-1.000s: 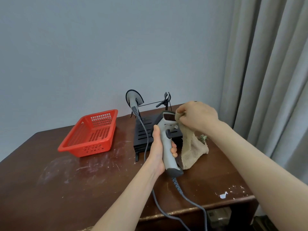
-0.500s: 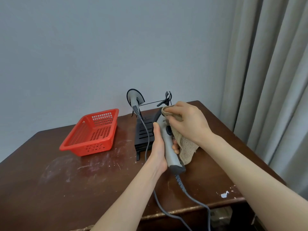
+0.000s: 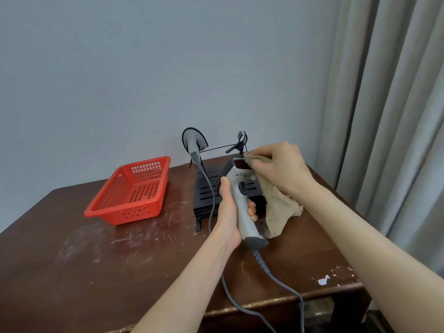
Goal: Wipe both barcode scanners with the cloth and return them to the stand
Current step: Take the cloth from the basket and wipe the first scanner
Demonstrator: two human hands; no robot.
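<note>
While the left hand [image 3: 229,207] clamped the scanner [image 3: 241,203] upright, head tilted away, the right hand [image 3: 280,169] pinched the cloth [image 3: 278,207] against its window.

Count of things on the counter [image 3: 72,272]

Two barcode scanners: one [image 3: 242,203] gripped at the centre, one [image 3: 194,143] hung on the stand toward 12 o'clock. One black stand [image 3: 204,191]. One tan cloth [image 3: 278,207] at 3 o'clock of the gripped scanner. One red basket [image 3: 131,191] toward 10 o'clock. Two grey cables, one [image 3: 276,280] per scanner. Two hands, left [image 3: 230,210] and right [image 3: 278,167].
</note>
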